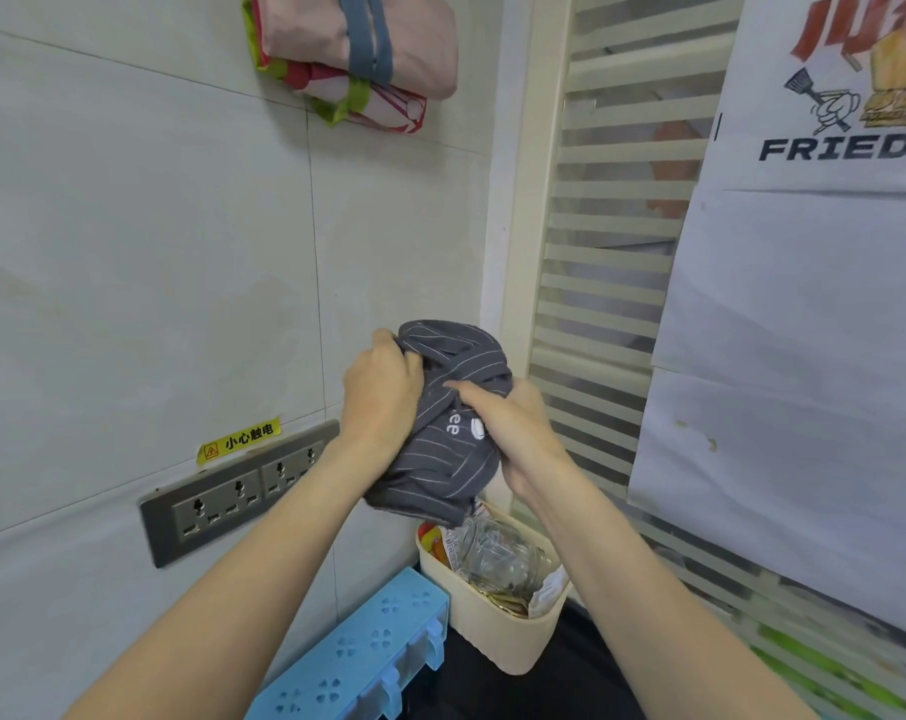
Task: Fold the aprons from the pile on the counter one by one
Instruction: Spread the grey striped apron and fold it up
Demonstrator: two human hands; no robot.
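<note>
While both hands clench bundled apron (448, 423) midair, wall close L, blinds (612, 283) R.

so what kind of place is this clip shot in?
Probably the back area of a small eatery. A poster reading "FRIED" with a spatula cartoon hangs by a frosted striped partition, folded aprons sit up on the tiled wall, and both hands bundle a grey striped apron.

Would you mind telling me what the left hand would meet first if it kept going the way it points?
Probably the tiled wall; the left hand, gripping the striped apron, points up and away, though depth is unclear.
</note>
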